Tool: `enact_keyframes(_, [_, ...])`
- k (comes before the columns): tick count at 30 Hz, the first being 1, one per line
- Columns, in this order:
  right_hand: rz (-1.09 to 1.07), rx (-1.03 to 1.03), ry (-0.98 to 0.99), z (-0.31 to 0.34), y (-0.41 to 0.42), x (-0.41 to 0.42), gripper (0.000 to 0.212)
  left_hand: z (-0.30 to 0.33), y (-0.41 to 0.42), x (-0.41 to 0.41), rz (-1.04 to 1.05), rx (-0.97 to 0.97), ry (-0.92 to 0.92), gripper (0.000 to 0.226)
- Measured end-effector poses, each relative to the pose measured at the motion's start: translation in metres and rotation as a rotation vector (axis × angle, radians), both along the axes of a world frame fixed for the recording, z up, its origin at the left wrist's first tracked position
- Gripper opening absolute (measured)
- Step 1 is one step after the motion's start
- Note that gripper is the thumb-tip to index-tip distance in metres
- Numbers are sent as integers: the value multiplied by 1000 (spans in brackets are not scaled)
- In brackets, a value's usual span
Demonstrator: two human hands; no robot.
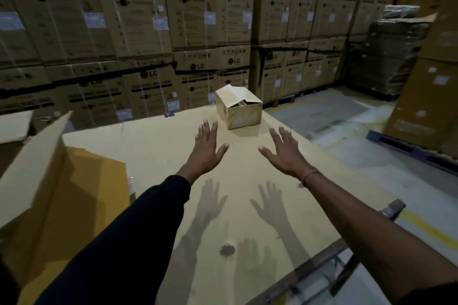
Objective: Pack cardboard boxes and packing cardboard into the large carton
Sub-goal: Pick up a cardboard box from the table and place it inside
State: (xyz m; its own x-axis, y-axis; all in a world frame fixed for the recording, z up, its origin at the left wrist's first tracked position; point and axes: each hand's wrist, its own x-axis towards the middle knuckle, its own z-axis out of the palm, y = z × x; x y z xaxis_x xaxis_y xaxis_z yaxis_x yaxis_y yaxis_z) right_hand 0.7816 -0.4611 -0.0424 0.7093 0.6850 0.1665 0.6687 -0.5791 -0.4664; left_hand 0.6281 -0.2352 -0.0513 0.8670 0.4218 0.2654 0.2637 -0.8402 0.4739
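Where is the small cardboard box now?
In the head view, the small cardboard box sits at the far end of the cardboard-covered table, just beyond both open hands and before the stacked LG cartons.

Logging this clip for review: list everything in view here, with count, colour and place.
small cardboard box: one, tan, top flaps loose, far end of the table
table: one, covered in tan cardboard sheet, centre
large carton: one, brown, flaps open, left of the table
stacked appliance cartons: many, brown with white labels, along the back wall
wrapped pallet stack: one, dark, far right
blue pallet: one, right, on the floor
floor: grey with yellow lines, right
metal frame: grey, at the table's near right edge
left hand: fingers spread, holds nothing, above the table, black sleeve
right hand: fingers spread, holds nothing, thread on wrist
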Motion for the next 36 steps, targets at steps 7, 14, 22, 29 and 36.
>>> enact_keyframes(7, [-16, -20, 72, -8, 37, 82, 84, -25, 36, 74, -17, -93, 33, 80])
enact_keyframes(14, [4, -27, 147, -28, 80, 147, 85, -46, 62, 121, 22, -166, 81, 79])
enact_keyframes(22, [69, 1, 173, -32, 136, 249, 83, -45, 89, 205, 108, -149, 80, 80])
enact_keyframes(29, [165, -2, 209, -49, 194, 374, 82, -62, 116, 320, 205, -192, 94, 79])
enact_keyframes(36, [202, 9, 238, -74, 255, 468, 84, -80, 151, 420, 282, -318, 46, 77])
